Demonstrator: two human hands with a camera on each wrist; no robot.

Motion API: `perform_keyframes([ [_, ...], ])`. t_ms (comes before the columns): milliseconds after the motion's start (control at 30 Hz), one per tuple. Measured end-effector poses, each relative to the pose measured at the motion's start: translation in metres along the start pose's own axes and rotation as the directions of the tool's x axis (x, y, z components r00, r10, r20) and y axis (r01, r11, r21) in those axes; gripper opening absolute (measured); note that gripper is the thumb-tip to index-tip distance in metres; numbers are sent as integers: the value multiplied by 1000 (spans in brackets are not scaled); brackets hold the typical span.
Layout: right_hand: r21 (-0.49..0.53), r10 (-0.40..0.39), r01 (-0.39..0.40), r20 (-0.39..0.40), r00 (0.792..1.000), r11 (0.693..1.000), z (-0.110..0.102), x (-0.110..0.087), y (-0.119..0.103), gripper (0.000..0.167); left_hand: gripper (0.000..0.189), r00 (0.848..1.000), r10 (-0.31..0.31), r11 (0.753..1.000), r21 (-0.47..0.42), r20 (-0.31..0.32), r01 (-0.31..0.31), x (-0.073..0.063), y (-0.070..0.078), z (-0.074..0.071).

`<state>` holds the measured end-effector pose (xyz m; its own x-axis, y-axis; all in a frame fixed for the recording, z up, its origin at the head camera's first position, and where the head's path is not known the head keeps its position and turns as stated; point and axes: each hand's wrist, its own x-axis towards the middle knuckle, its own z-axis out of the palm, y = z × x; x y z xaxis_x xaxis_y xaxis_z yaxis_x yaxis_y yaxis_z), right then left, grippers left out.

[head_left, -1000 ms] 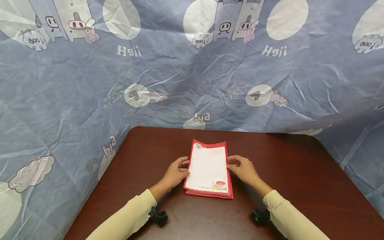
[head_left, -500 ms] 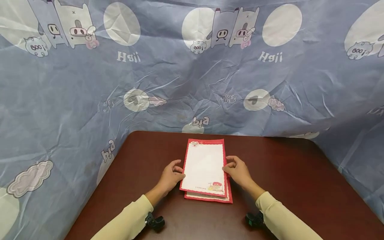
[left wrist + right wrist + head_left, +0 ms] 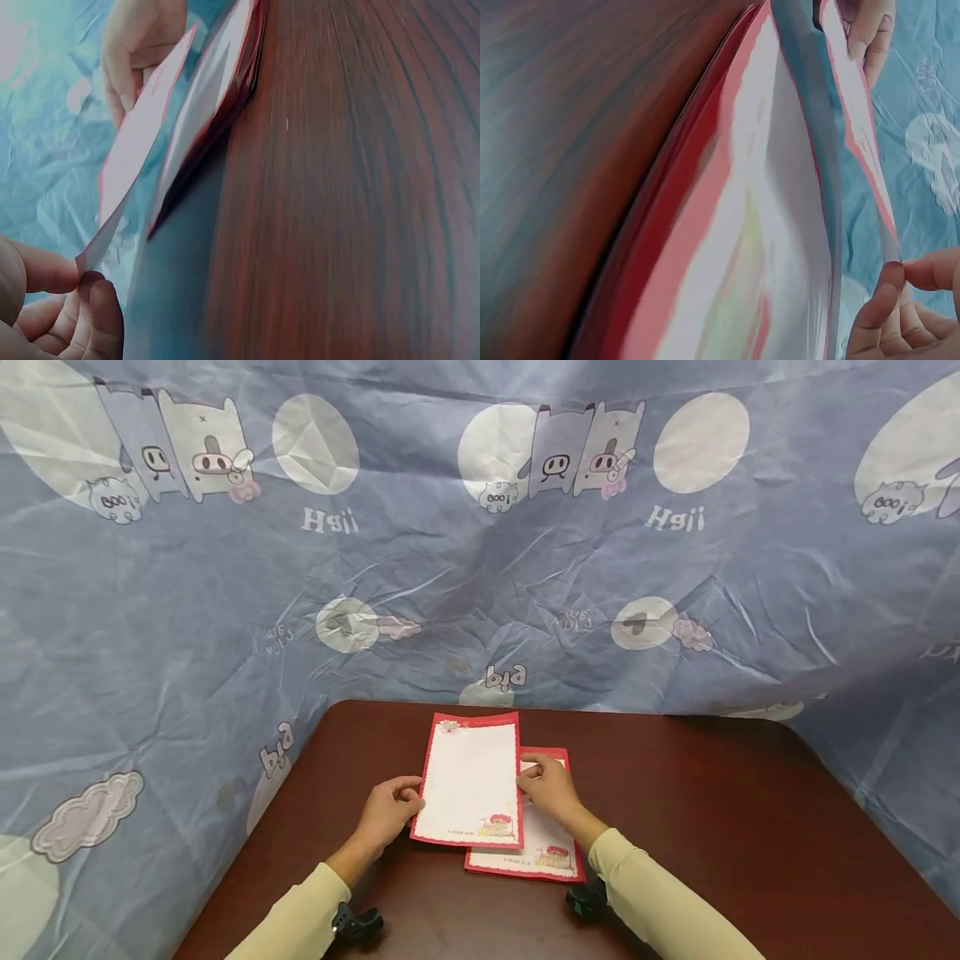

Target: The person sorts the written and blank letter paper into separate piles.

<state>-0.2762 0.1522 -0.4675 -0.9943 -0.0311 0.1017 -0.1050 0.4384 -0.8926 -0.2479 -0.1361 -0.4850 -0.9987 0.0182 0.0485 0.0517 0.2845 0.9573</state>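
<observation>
A sheet of paper [image 3: 468, 785] with a red border and a white middle is held up between both hands. My left hand [image 3: 386, 814] pinches its left edge between thumb and fingers, as the left wrist view also shows. On the opposite edge, my right hand [image 3: 551, 787] pinches the sheet with thumb and forefinger. Below and to the right lies a stack of similar red-bordered paper [image 3: 551, 856] on the table, partly covered by the sheet and the right hand. In the right wrist view the lifted sheet [image 3: 859, 112] hangs apart from the stack [image 3: 727, 187].
The dark reddish-brown table [image 3: 697, 810] extends around the paper. Behind it hangs a wrinkled blue cloth [image 3: 450, 560] with cartoon prints. A black wrist camera [image 3: 356, 927] is strapped at the left sleeve, another black wrist camera [image 3: 587, 900] at the right.
Both hands have lifted the top sheet off the stack and carried it to the left. More of the stack beneath now shows. The head view has tilted slightly upward.
</observation>
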Motion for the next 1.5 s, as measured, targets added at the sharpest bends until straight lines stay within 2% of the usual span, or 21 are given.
perform_keyframes([
  [167, -59, -26, 29, 52, 998, 998, 27, 9, -9, 45, 34, 998, -12, 1000, 15, -67, 13, -3, -12, -22],
  [433, -147, -74, 92, 124, 989, 985, 62, 19, -18, 42, 31, 991, 5, 991, 133, -135, 14, -7, -24, -53],
  [533, -164, -70, 97, 164, 984, 982, 71, 20, -20, 42, 28, 988, 23, 983, 184, -150, 5, -7, -25, -61],
  [700, -168, -33, 71, 218, 975, 983, 82, 19, -19, 45, 26, 986, 9, 968, 250, -167, 33, -7, -33, -70],
  [933, -122, 49, -16, 275, 960, 992, 88, 19, -18, 44, 25, 984, 13, 941, 334, -176, 48, -7, -38, -74],
  [1033, -170, 16, 38, 303, 953, 985, 86, 18, -22, 31, 24, 980, 30, 912, 407, -196, 53, -8, -35, -75],
  [1167, -224, -47, 123, 315, 948, 967, 82, 18, -26, 28, 27, 975, 70, 873, 486, -210, 42, -7, -30, -72],
  [1200, -225, -53, 129, 314, 948, 966, 81, 18, -26, 31, 27, 974, 81, 869, 494, -211, 35, -7, -28, -70],
  [1333, -213, -58, 127, 301, 952, 969, 72, 17, -25, 41, 27, 974, 103, 879, 478, -203, 6, -4, -24, -61],
  [1500, -195, -13, 68, 273, 962, 978, 58, 16, -19, 42, 29, 985, 80, 918, 397, -153, -13, -1, -20, -48],
])
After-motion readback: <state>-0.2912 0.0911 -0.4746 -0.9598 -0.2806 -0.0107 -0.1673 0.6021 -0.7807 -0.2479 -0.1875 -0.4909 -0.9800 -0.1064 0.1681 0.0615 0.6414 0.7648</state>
